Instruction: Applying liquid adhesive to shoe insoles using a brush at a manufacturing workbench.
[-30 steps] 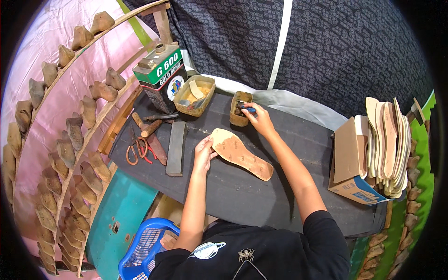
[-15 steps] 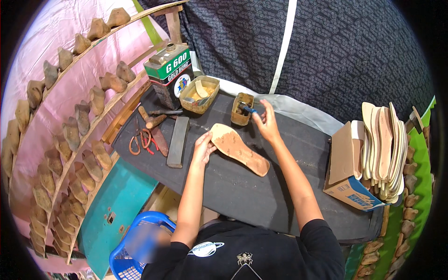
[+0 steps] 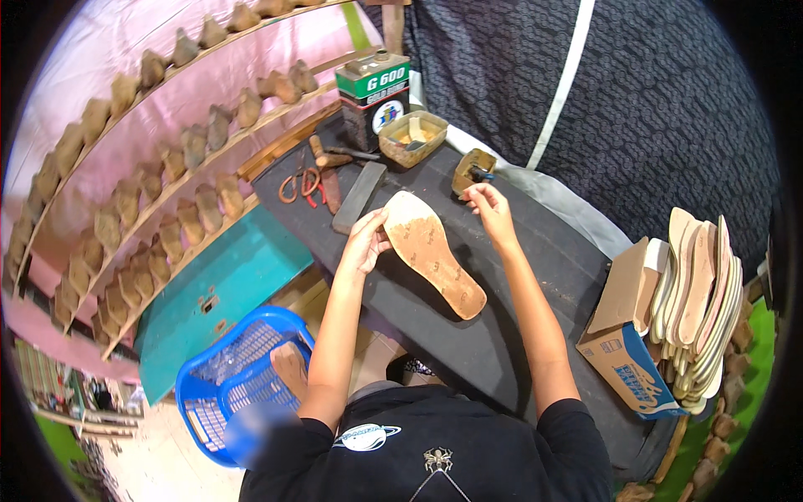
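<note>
My left hand (image 3: pixel 365 240) grips a tan shoe insole (image 3: pixel 435 255) by the edge of its wide end. The insole is tilted above the dark work table, its face marked with darker brown patches. My right hand (image 3: pixel 493 209) is just in front of a small brown tub (image 3: pixel 475 159), fingers loosely bent and apart, with nothing visible in them. Inside that tub rests a brush-like tool (image 3: pixel 480 174) with a dark shaft and a blue end, close to my fingertips. Its lower end is hidden.
Left of the insole lie a grey block (image 3: pixel 360 197), a hammer (image 3: pixel 330 156) and red-handled pliers (image 3: pixel 313 188). A green-and-black can (image 3: pixel 373 92) and a larger tub (image 3: pixel 412 140) stand behind. A cardboard box (image 3: pixel 627 335) with stacked insoles (image 3: pixel 698 293) stands right. Shoe lasts (image 3: pixel 219 125) line shelves.
The view has shifted, showing more floor at left. My right hand's spread fingers have drawn together and moved off the blue-ended tool. My left hand still holds the insole, now tilted more steeply.
</note>
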